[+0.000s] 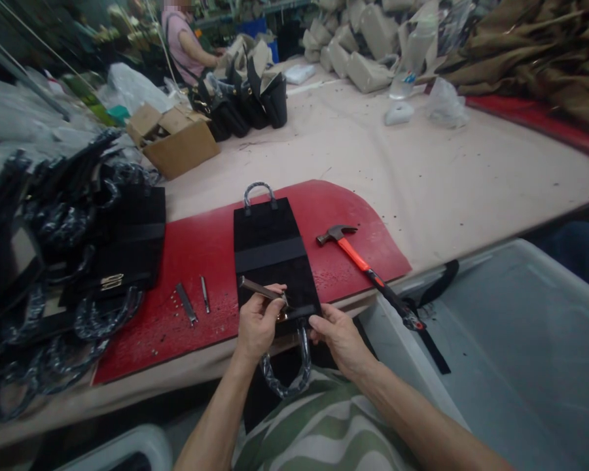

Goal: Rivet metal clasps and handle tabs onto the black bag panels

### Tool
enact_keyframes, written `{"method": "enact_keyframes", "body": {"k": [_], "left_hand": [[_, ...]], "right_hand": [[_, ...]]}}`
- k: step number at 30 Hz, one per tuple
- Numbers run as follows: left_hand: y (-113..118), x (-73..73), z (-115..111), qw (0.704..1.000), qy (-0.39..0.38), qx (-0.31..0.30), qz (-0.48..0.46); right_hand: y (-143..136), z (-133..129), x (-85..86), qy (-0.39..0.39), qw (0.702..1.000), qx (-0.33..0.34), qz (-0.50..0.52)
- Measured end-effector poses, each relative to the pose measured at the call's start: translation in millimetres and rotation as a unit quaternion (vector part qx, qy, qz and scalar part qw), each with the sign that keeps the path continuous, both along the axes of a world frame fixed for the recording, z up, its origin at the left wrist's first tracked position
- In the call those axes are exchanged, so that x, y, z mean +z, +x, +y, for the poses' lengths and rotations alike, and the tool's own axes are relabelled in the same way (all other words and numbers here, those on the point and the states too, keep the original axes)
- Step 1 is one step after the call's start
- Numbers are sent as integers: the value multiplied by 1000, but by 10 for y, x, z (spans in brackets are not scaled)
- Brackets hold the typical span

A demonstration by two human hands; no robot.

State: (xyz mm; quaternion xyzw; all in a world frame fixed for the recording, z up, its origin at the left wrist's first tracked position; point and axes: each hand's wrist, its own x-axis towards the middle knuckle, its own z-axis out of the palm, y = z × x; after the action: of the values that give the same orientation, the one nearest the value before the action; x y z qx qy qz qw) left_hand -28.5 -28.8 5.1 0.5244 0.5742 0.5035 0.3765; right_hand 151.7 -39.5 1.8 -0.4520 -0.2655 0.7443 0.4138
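Note:
A black bag panel (267, 229) lies flat on a red mat (206, 242), with plastic-wrapped handles (302, 366) at both ends. My left hand (261, 324) is closed around a metal punch (255, 286), which is tilted over the panel's near part beside a small gold fitting. What its tip touches is hidden by my fingers. At the panel's near right edge, my right hand (341, 337) pinches the black material between thumb and fingers. A claw hammer (358, 255) with an orange and black handle rests to the right, its handle end past the table edge.
Left of the panel lie a forked metal tool (185, 304), a thin rod (205, 294) and small bits. Black bags with wrapped handles (103, 255) are heaped at the left. Behind stand a cardboard box (181, 147) and dark bags (245, 98). A grey bin (520, 340) is at the right.

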Motion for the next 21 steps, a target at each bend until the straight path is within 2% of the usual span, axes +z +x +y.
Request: {"method": "enact_keyframes", "body": {"k": [5,10,17,21], "left_hand": [[-3,7,-75,998,41,31,-45],[8,69,-169,992,82,56,-76],[4,259,-199,994,80,36,-60],[-12,298,-180,996,82,30,-31]], "right_hand": [[-69,62,62,65,997,42,-14],[-14,187,94,81,991,109,14],[-68,308,61,73,986,150,28],[-110,340,90,72,985,154,29]]}}
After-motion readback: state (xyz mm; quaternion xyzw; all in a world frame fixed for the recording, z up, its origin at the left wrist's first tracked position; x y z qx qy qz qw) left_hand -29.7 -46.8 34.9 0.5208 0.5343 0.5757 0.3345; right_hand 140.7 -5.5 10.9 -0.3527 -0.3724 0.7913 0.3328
